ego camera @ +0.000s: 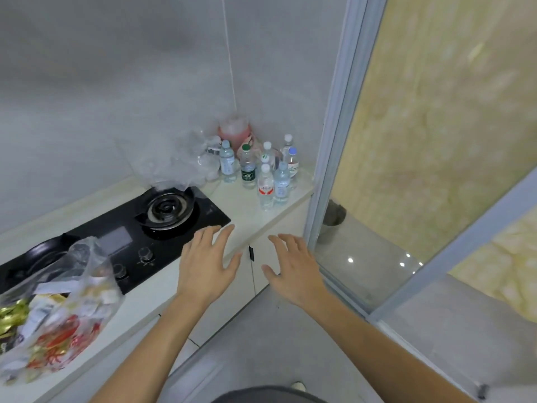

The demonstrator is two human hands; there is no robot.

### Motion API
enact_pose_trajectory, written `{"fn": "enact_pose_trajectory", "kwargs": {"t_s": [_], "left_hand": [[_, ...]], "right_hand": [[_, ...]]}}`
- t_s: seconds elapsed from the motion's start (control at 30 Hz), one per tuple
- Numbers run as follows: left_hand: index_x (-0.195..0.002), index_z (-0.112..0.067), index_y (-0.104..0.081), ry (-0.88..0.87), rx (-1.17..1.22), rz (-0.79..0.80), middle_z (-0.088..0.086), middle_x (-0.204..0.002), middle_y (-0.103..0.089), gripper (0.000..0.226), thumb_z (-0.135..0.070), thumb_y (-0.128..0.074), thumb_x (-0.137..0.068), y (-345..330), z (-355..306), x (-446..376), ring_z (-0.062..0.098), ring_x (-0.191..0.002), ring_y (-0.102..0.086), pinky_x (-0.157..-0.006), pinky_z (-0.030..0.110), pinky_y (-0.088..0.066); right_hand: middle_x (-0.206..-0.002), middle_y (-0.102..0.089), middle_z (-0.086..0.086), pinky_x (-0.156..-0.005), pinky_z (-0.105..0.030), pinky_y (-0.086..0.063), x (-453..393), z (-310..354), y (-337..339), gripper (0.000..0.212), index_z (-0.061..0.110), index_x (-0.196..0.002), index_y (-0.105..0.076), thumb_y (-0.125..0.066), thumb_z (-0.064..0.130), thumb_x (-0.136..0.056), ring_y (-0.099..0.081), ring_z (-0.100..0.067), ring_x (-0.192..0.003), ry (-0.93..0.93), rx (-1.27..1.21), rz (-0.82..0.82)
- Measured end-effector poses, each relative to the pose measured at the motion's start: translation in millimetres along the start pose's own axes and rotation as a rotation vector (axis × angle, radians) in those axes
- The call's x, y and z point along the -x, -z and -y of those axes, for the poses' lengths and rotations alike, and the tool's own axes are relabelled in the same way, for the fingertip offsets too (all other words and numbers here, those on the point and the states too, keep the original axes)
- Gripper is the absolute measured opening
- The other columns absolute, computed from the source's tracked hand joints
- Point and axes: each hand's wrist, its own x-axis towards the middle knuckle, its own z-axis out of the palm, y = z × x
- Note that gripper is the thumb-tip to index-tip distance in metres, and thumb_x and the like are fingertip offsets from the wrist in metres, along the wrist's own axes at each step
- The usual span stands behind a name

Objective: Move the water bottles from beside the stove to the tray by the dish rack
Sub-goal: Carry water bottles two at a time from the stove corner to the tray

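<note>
Several small clear water bottles point(266, 186) stand upright in a cluster on the pale counter point(247, 210), in the corner to the right of the black gas stove point(130, 237). One has a green cap and dark green label point(248, 167); others carry red or blue labels. My left hand point(207, 263) hovers palm down over the counter's front edge, fingers spread, holding nothing. My right hand point(293, 269) is spread the same way in front of the cabinet, short of the bottles. No tray or dish rack is in view.
A crumpled clear plastic bag point(180, 161) and a pink container point(234, 132) sit behind the bottles. A plastic bag of snack packets point(55, 315) lies on the counter at lower left. A glass sliding door with a grey frame point(334, 158) stands right beside the bottles.
</note>
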Motion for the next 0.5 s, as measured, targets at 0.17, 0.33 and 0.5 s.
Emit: {"fn": "enact_pose_trajectory", "kwargs": {"t_s": [0.17, 0.33, 0.5], "left_hand": [[-0.149, -0.028, -0.052, 0.015, 0.032, 0.022, -0.001, -0.138, -0.059, 0.061, -0.054, -0.052, -0.094, -35, -6, -77, 0.024, -0.130, -0.054, -0.094, 0.046, -0.052], [-0.151, -0.028, -0.049, 0.042, 0.126, 0.064, -0.001, -0.136, -0.058, 0.062, -0.053, -0.057, -0.095, -83, 1, -162, 0.025, -0.121, -0.057, -0.090, 0.045, -0.053], [-0.154, -0.026, -0.045, 0.089, 0.307, 0.135, 0.003, -0.142, -0.055, 0.065, -0.043, -0.068, -0.095, -131, 0, -254, 0.027, -0.128, -0.053, -0.093, 0.047, -0.054]], "right_hand": [[-0.154, -0.046, -0.005, -0.113, -0.049, -0.043, -87, -43, 12, 0.072, 0.021, -0.155, -0.039, -0.053, 0.052, -0.091, -0.041, -0.032, -0.141, -0.026, -0.039, 0.016], [-0.151, -0.047, -0.005, -0.111, -0.046, -0.044, -175, -89, 9, 0.070, 0.018, -0.155, -0.038, -0.066, 0.042, -0.095, -0.043, -0.034, -0.136, -0.092, -0.078, 0.049], [-0.154, -0.041, -0.006, -0.115, -0.045, -0.037, -261, -131, 8, 0.075, 0.019, -0.158, -0.031, -0.069, 0.038, -0.096, -0.040, -0.033, -0.139, -0.165, -0.154, 0.084]]}}
